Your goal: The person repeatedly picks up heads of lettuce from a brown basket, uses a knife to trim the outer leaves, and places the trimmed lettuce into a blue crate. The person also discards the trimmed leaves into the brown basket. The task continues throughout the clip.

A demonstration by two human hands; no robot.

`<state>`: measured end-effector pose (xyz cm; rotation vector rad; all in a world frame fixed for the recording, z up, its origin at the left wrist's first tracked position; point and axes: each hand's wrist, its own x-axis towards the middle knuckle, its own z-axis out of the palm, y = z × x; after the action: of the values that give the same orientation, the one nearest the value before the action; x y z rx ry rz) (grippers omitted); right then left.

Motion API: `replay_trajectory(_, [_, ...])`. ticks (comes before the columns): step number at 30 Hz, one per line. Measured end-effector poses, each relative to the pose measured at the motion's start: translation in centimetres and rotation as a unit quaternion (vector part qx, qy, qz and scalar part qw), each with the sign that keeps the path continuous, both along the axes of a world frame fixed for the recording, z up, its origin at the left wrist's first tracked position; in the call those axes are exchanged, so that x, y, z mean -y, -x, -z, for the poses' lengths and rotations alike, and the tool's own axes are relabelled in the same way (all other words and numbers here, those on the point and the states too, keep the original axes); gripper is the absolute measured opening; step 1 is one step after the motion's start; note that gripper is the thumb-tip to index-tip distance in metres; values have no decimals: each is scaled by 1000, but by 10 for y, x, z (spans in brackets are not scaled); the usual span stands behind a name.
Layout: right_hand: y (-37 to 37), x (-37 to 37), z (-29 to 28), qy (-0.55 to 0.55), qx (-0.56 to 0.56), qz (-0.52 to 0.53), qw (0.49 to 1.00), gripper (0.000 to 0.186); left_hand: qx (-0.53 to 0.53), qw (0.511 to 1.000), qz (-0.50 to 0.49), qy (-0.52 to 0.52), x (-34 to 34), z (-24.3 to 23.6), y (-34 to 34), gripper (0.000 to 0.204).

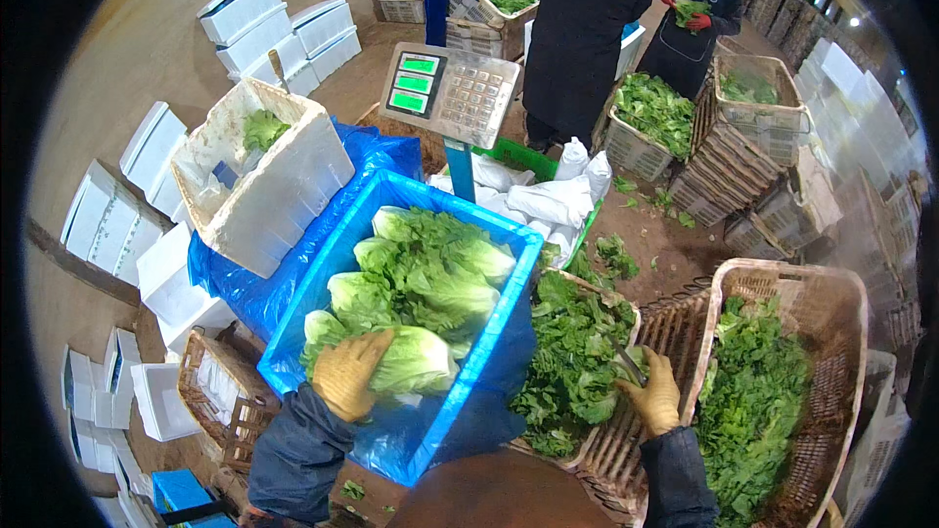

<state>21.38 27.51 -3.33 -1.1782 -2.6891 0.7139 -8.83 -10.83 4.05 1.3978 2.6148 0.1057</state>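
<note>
My left hand, in a yellow work glove, grips the near end of a romaine lettuce head at the front of a blue-lined crate. Its thumb side is partly hidden. More lettuce heads lie in that crate in rows, pale stem ends to the left. My right hand, gloved alike, is closed round a knife with a short curved blade. That blade sits over a crate of loose green leaves, to the right of the blue-lined one.
A scale display stands behind the blue-lined crate. A foam box stands at left on blue plastic. At right is a tall crate of trimmed leaves. White bags lie beyond; two people stand at the back.
</note>
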Motion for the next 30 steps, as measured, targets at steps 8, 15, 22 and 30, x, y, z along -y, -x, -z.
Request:
replay_trajectory(8, [-38,63,40,114,130,34,984,63,47,973,204,94,-76,133,80,93])
replay_trajectory(15, [-162,56,-12,138,187,229,945,64,59,979,195,-13,-34,230,114,95])
replay_trajectory(22, [-241,-115,-40,10,126,312,942,69,-31,981,169,91,-12,324,123,109])
replay_trajectory(30, [-237,-106,18,-111,49,303,945,28,119,977,77,159,-162,101,15,74])
